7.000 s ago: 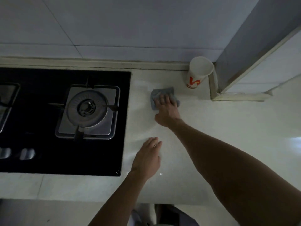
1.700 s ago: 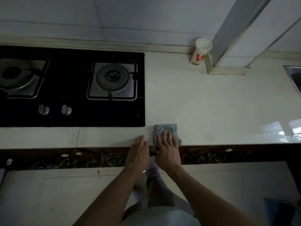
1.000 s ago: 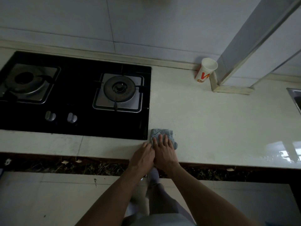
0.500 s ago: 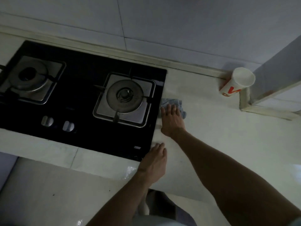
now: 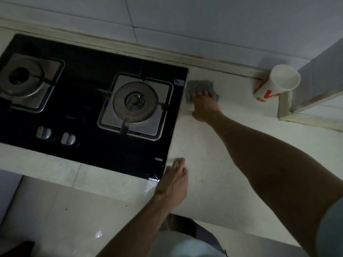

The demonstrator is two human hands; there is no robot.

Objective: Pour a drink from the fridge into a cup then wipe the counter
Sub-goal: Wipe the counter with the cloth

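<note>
A small grey-blue cloth (image 5: 199, 85) lies flat on the pale counter (image 5: 213, 154), close to the back edge and just right of the hob. My right hand (image 5: 204, 102) presses it down with straight, spread fingers, arm stretched far forward. My left hand (image 5: 174, 180) rests flat on the counter near its front edge, by the hob's right front corner, holding nothing. A white paper cup (image 5: 276, 84) with red lettering stands upright at the back right, against a white corner post. Its inside is not visible.
A black glass gas hob (image 5: 89, 101) with two burners and two knobs fills the left of the counter. A tiled wall runs behind. The white post and ledge (image 5: 304, 115) close off the back right. Pale floor tiles lie below the counter's front edge.
My right hand has pushed the cloth from the counter's front edge up to the back, beside the hob. My left hand has stayed near the front edge.
</note>
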